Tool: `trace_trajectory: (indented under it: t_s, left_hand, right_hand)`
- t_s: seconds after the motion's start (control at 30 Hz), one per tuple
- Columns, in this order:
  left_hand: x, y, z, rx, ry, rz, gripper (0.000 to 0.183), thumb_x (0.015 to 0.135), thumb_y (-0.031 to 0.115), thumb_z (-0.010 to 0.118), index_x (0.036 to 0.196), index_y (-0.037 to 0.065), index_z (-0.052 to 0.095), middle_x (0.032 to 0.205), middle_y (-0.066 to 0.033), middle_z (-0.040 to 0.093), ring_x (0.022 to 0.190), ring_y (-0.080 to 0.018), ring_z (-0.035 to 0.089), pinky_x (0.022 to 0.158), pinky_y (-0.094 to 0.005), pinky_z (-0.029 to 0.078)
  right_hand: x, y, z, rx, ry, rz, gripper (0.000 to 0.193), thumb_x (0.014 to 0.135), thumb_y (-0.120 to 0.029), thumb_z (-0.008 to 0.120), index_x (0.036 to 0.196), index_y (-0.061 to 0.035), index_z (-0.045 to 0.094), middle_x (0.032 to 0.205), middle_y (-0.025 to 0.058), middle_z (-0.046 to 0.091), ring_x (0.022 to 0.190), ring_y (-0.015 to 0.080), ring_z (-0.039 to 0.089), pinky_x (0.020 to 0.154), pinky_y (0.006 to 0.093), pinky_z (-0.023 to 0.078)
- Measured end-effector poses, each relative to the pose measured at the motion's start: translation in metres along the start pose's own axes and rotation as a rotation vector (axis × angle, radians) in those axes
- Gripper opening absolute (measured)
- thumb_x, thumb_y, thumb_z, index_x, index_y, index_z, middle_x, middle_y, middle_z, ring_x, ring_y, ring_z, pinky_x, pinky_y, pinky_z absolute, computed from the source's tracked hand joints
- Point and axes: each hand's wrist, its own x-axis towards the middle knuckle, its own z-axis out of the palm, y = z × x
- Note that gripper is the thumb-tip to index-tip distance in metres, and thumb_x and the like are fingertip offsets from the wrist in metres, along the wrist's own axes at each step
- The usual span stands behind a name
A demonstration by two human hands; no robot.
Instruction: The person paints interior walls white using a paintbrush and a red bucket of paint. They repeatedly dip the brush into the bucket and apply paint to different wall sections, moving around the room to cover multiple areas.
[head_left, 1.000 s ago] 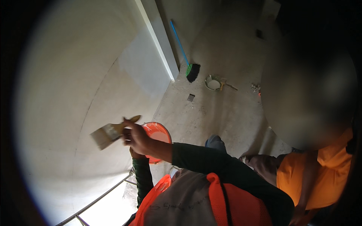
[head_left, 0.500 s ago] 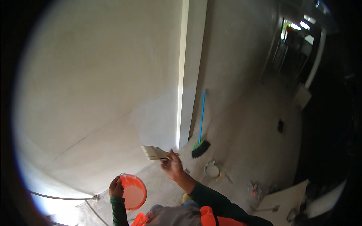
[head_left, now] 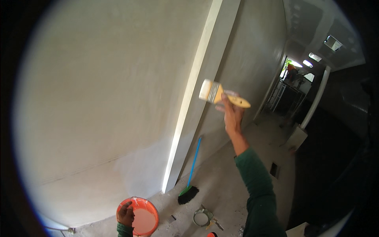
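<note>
Here, the right hand (head_left: 232, 110) grasps the brush (head_left: 216, 93) by its handle, likely leaving the bristles clear, while the left hand (head_left: 126, 215) clasps the orange bucket (head_left: 139, 203) at its rim, seemingly for steadiness

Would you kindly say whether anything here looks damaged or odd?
A thin dark line crosses the smooth beige wall low down, left of a pale grey patch, interrupting the even surface; whether it is a crack is unclear.
</note>
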Motion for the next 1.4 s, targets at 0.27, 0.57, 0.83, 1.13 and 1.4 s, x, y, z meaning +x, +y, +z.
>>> trace_trajectory:
  t_s: [0.27,0.57,0.83,1.13,1.4]
  left_hand:
    - [0.112,-0.045,0.022,0.094,-0.38,-0.013,0.048,0.105,0.043,0.052,0.136,0.009,0.063,0.079,-0.0028,0.063,0.069,-0.0137,0.06,0.058,-0.0328,0.051]
    - [0.174,-0.076,0.016,0.13,-0.453,0.218,0.038,0.102,0.031,0.061,0.134,0.013,0.067,0.067,0.0044,0.052,0.056,-0.0064,0.044,0.05,-0.0247,0.038]
    - [0.198,-0.096,0.019,0.203,-0.454,0.192,0.039,0.103,0.035,0.058,0.134,0.012,0.067,0.069,0.003,0.053,0.058,-0.0065,0.045,0.051,-0.0256,0.038]
    - [0.174,-0.037,0.007,0.042,-0.375,-0.02,0.034,0.101,0.023,0.061,0.129,0.003,0.064,0.07,0.0009,0.057,0.053,-0.0082,0.052,0.047,-0.0253,0.043]
    - [0.16,-0.019,0.012,-0.009,-0.278,-0.09,0.035,0.098,0.017,0.062,0.129,0.0,0.064,0.069,-0.0003,0.057,0.053,-0.0077,0.053,0.047,-0.0236,0.044]
  right_hand:
    - [0.159,-0.012,0.119,-0.891,-0.134,-0.457,0.028,0.092,-0.025,0.073,0.109,-0.0034,0.07,0.09,0.0143,0.074,0.082,0.0286,0.073,0.067,0.0405,0.057]
    - [0.163,0.008,0.159,-1.769,-0.337,-0.871,0.025,0.097,-0.019,0.058,0.118,-0.013,0.069,0.091,0.0148,0.07,0.087,0.0346,0.071,0.073,0.0469,0.058]
    - [0.157,0.032,0.157,-1.59,-0.33,-0.575,0.027,0.095,-0.028,0.06,0.091,-0.0037,0.072,0.083,0.0204,0.072,0.077,0.0396,0.071,0.071,0.0521,0.057]
    - [0.154,0.037,0.131,-1.757,-0.388,-1.131,0.02,0.097,-0.021,0.061,0.105,-0.0044,0.068,0.086,0.0093,0.066,0.08,0.0303,0.069,0.067,0.0453,0.058]
    - [-0.012,0.196,0.105,-1.475,-0.73,-0.505,0.031,0.106,-0.029,0.05,0.099,-0.006,0.07,0.079,0.0188,0.068,0.076,0.0332,0.071,0.068,0.0472,0.059]
